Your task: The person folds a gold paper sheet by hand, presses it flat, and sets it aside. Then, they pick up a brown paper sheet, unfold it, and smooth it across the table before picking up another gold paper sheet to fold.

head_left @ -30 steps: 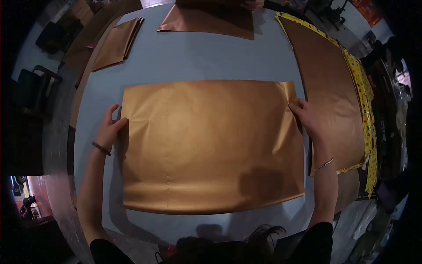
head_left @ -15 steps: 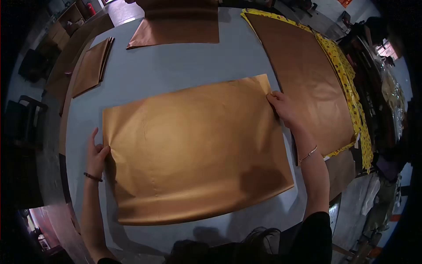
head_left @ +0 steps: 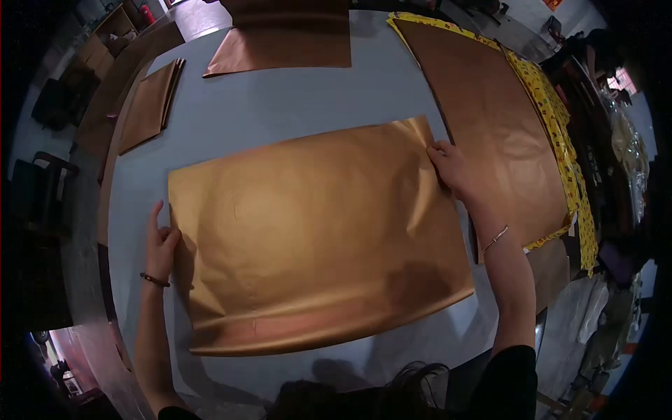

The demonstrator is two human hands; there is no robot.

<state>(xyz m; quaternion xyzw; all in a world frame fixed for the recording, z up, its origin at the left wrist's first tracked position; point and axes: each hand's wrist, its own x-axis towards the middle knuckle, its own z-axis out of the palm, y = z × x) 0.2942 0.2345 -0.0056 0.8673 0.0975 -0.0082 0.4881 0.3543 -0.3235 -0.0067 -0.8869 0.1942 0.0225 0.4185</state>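
Observation:
A large bronze-coloured sheet [head_left: 315, 224] spans the space between my hands, its surface buckled and its near edge curving round like a fold. My left hand [head_left: 162, 245] pinches the sheet's left edge between thumb and fingers, with the index finger pointing up and away. On the opposite side, my right hand [head_left: 449, 168] grips the right edge close to the far corner, thumb on top. Creases run inward from both grips. The undersides of the held edges are hidden.
Beneath lies a grey-blue table [head_left: 280, 101]. To the right is a wide brown sheet [head_left: 483, 119] on yellow patterned material [head_left: 549, 115]. A folded brown stack [head_left: 150, 105] lies at the far left, and another bronze sheet [head_left: 301, 49] at the far edge. A chair [head_left: 45, 185] stands left.
The sheet bulges and wrinkles more now, with a deeper crease beside my right hand. Both hands keep their grips; the whole view has shifted slightly.

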